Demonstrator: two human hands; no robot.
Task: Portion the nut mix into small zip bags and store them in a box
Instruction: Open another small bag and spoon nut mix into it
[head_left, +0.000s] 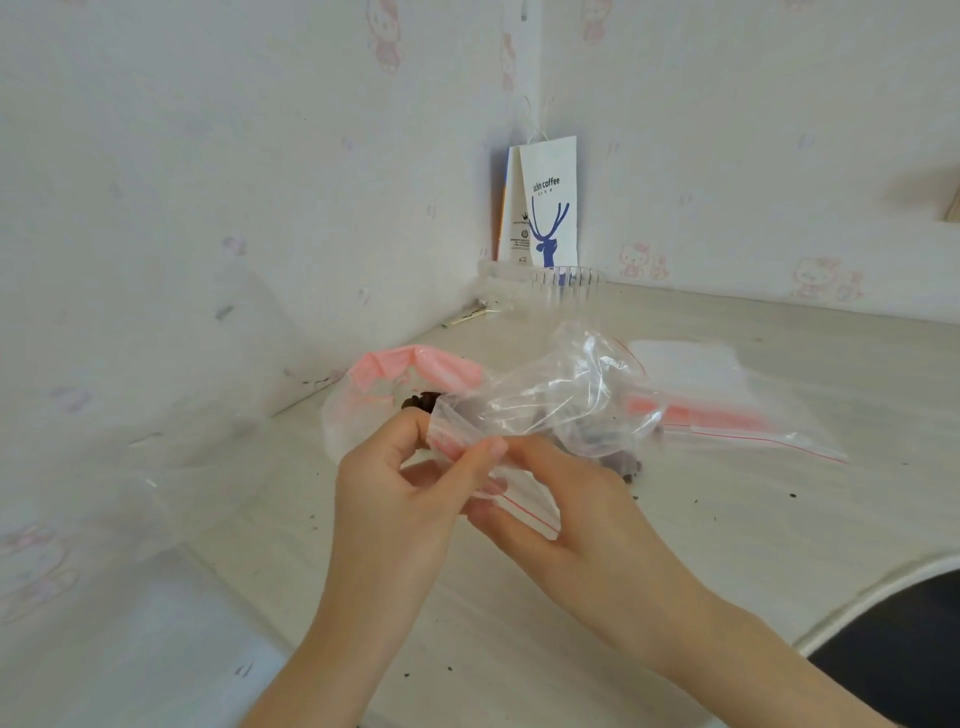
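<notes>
A small clear zip bag (550, 400) with a red seal line is held above the table in both hands. My left hand (400, 483) pinches its mouth edge between thumb and forefinger. My right hand (561, 504) grips the same edge from below, fingers curled under the plastic. Just behind the left hand stands a larger clear bag with a pink rolled rim (410, 366), open at the top, with dark nut pieces (421, 401) showing inside. A few dark pieces (626, 467) lie on the table beside my right hand.
A stack of flat zip bags (727, 410) lies on the table (519, 597) to the right. A clear plastic box (566, 286) and a white paper coffee bag (548, 202) stand in the far corner. Crumbs dot the table. Walls close in left and behind.
</notes>
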